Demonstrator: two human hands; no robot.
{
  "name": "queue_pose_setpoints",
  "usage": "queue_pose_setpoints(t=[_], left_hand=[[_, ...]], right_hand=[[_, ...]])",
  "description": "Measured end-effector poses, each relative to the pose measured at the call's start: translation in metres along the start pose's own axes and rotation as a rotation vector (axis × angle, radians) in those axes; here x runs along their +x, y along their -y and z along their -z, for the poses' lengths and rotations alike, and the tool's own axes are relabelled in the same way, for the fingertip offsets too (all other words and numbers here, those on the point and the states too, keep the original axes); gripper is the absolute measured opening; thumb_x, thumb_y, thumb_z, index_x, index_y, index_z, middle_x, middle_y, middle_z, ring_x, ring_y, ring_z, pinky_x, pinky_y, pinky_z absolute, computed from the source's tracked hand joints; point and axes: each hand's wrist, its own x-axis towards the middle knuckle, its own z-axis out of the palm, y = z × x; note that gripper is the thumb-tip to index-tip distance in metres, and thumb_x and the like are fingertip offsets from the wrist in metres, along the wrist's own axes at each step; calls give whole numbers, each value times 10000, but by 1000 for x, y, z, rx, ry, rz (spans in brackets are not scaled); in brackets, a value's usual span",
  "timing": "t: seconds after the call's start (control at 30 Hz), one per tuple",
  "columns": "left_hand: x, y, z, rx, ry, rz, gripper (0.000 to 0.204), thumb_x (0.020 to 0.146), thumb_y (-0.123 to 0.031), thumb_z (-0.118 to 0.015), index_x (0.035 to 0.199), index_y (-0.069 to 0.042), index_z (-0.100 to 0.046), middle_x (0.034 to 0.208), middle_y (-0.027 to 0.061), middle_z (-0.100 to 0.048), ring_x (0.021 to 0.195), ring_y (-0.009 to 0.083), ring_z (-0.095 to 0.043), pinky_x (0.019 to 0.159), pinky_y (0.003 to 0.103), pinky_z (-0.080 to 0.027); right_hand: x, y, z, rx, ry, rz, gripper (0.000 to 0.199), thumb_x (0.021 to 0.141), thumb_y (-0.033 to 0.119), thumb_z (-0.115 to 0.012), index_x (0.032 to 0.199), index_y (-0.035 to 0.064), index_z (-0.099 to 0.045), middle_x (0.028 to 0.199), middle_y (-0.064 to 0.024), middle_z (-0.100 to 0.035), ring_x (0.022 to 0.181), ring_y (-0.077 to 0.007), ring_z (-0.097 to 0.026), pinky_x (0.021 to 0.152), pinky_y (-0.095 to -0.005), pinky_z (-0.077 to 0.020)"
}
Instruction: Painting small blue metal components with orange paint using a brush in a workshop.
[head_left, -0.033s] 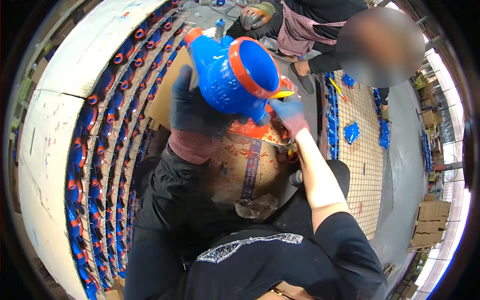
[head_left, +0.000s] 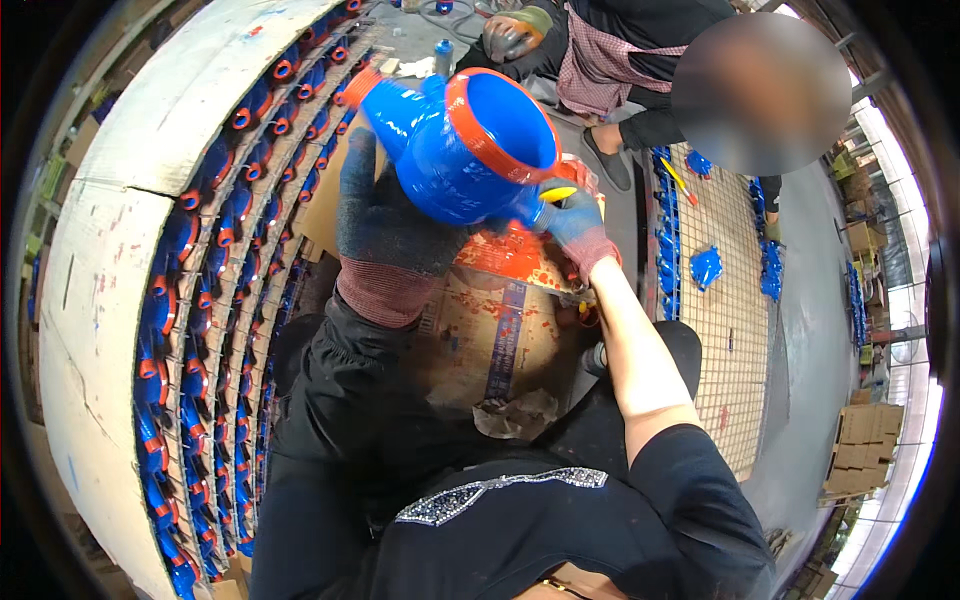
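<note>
Left hand (head_left: 385, 215), in a dark knit glove, clasps the glossy blue pipe fitting (head_left: 450, 150), orange-rimmed, at upper centre. Right hand (head_left: 575, 225) pinches a yellow brush (head_left: 556, 194) against it.

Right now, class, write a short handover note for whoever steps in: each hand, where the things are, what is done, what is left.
Left hand, dark glove: grip under the blue pipe fitting, held up, orange-rimmed mouth open.
Right hand, blue glove: at the fitting's lower end, by something yellow; cannot tell what.
Below: paint-stained cardboard.
Done: rim is orange; rows of blue fittings stacked at left.
Left: cannot tell.
</note>
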Motion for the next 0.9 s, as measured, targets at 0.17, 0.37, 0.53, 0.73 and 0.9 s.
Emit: queue_pose_setpoints(t=[0.17, 0.37, 0.53, 0.73, 0.9], left_hand=[[8, 5, 8, -214, -81, 52, 705, 941, -556, -528, 1444, -85, -380, 1438, 187, -450, 1282, 382, -495, 1052, 592, -433], [5, 11, 34, -80, -163, 195, 759, 918, -495, -621, 1427, -2, -348, 1350, 248, -491, 1139, 391, -592, 973, 473, -546], [9, 25, 36, 679, -392, 152, 677, 837, -339, -742, 1356, -16, -451, 1233, 190, -575, 938, 308, -666, 807, 380, -592], [6, 57, 36, 2047, -123, -106, 793, 629, -233, -839, 1311, -64, -473, 1135, 162, -551, 990, 348, -599, 841, 440, -532], [2, 73, 33, 2301, 103, -102, 730, 659, -202, -799, 1308, -76, -489, 1163, 183, -538, 1069, 388, -569, 908, 450, -503]], right_hand=[[6, -21, 0, -486, 180, 53, 179, 820, 131, -658, 985, 66, -679, 909, -127, -692, 835, -239, -666, 776, -337, -512], [1, -5, 21, -277, 186, 6, 165, 796, 61, -682, 960, 52, -672, 896, -72, -695, 808, -178, -654, 747, -316, -517], [-21, 49, 43, -52, 85, 58, 197, 810, -51, -669, 995, 15, -646, 925, -59, -682, 850, -150, -665, 769, -258, -533], [-58, 101, 59, 132, -227, 356, 206, 819, 18, -723, 1023, 1, -693, 911, -66, -695, 826, -125, -644, 758, -247, -506], [-64, 97, 62, -70, -202, 360, 251, 824, 149, -766, 1027, 12, -711, 911, -66, -713, 815, -118, -663, 735, -256, -528]])
